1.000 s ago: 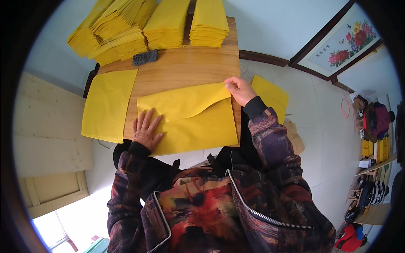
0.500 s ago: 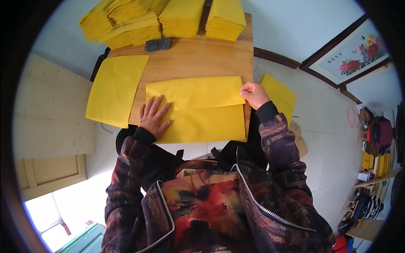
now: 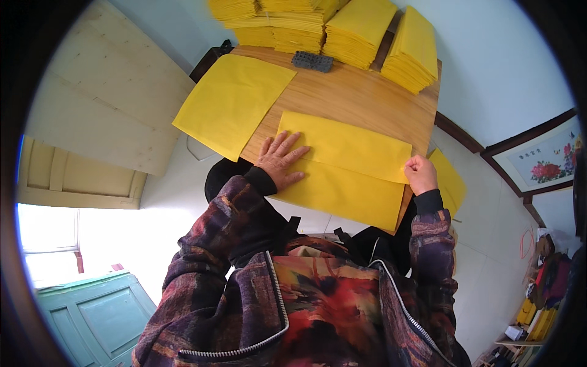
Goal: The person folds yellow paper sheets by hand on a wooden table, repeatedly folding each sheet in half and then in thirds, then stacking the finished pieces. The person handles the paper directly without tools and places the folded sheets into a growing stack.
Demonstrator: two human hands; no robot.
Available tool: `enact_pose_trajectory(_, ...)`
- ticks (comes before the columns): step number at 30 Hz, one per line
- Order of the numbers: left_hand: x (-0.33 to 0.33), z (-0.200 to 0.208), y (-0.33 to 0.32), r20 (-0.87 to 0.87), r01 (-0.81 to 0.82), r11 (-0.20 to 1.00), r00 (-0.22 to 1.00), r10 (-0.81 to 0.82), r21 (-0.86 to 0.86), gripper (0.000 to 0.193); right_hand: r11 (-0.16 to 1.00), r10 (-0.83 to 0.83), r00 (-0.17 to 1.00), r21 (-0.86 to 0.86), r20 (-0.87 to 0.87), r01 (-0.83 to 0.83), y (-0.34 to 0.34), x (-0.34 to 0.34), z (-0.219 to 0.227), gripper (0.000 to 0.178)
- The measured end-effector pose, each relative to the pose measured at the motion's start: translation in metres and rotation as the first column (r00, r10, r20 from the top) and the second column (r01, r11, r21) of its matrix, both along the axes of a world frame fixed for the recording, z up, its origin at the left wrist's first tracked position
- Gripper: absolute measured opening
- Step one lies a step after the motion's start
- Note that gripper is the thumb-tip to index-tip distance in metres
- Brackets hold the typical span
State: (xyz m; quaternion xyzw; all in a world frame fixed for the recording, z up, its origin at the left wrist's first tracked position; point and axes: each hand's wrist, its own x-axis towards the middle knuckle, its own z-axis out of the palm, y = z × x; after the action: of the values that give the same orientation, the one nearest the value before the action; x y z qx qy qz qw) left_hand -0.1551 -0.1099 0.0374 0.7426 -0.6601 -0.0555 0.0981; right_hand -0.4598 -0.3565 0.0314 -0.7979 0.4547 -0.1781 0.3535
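A yellow sheet (image 3: 348,194), paper or cloth I cannot tell, lies at the near edge of the wooden table, its far part folded over toward me as a flap (image 3: 345,144). My left hand (image 3: 281,162) lies flat with fingers spread on the sheet's left end, across the flap's edge. At the right end, my right hand (image 3: 420,175) pinches the corner of the flap between thumb and fingers. A second yellow sheet (image 3: 235,101) lies flat to the left, overhanging the table's edge.
Several stacks of folded yellow sheets (image 3: 358,33) line the back of the wooden table (image 3: 342,95). In front of them sits a dark grey textured block (image 3: 312,61). Another yellow piece (image 3: 448,183) shows beyond the table's right side. A pale wooden board (image 3: 110,85) stands at left.
The whole view has turned, so the table now appears tilted and farther right. Both hands keep about the same places on the folded sheet.
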Motion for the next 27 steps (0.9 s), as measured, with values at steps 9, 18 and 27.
enact_pose_trajectory(9, -0.002, 0.007, 0.000, -0.048, 0.005, 1.000, 0.999, -0.004, 0.018, 0.066, 0.999, -0.016, 0.998, -0.049, -0.064, 0.013, 0.004, 0.003, 0.007, 0.006)
enact_pose_trajectory(18, 0.000, 0.003, -0.002, -0.038, -0.005, 1.000, 0.999, 0.005, 0.016, 0.064, 0.986, -0.028, 0.985, -0.168, -0.170, -0.001, 0.011, 0.006, 0.010, 0.009)
enact_pose_trajectory(27, 0.000, 0.005, -0.002, -0.059, 0.008, 1.000, 0.998, -0.006, 0.026, 0.066, 0.979, -0.041, 0.958, -0.204, -0.285, -0.019, 0.028, 0.008, 0.030, 0.011)
